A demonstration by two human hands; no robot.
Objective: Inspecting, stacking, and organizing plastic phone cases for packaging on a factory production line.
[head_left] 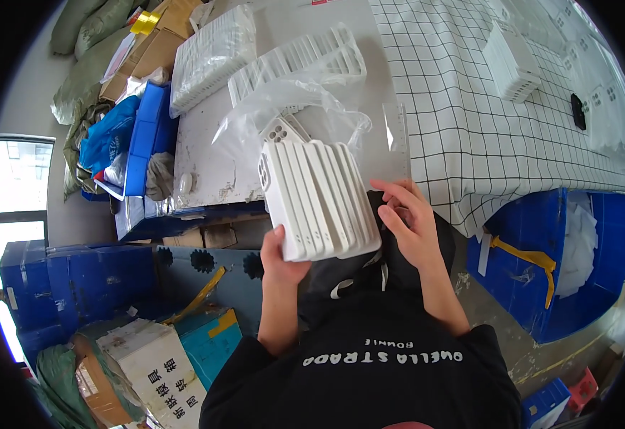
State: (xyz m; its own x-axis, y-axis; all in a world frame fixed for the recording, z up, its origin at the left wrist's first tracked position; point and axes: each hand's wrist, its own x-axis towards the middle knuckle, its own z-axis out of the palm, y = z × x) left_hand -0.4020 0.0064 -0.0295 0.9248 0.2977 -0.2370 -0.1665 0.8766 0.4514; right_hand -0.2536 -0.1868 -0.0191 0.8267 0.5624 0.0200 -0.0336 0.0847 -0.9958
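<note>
A stack of white phone cases [319,204], standing on edge side by side, tilts over the near edge of the table. My left hand [282,259] grips its lower left corner, thumb up along the outer case. To the right of the stack is my right hand [414,225], fingers apart and holding nothing. Just behind the stack a crumpled clear plastic bag [291,96] lies on the white table [219,154]. Another white phone case [278,131] with camera holes shows between bag and stack, partly hidden.
Farther back lie a bagged row of white cases [216,57] and a second row [309,57]. A blue bin [156,121] stands left. On the right, a checked cloth [455,107] carries more case stacks [514,68]; below it is a blue box [527,250] with white contents.
</note>
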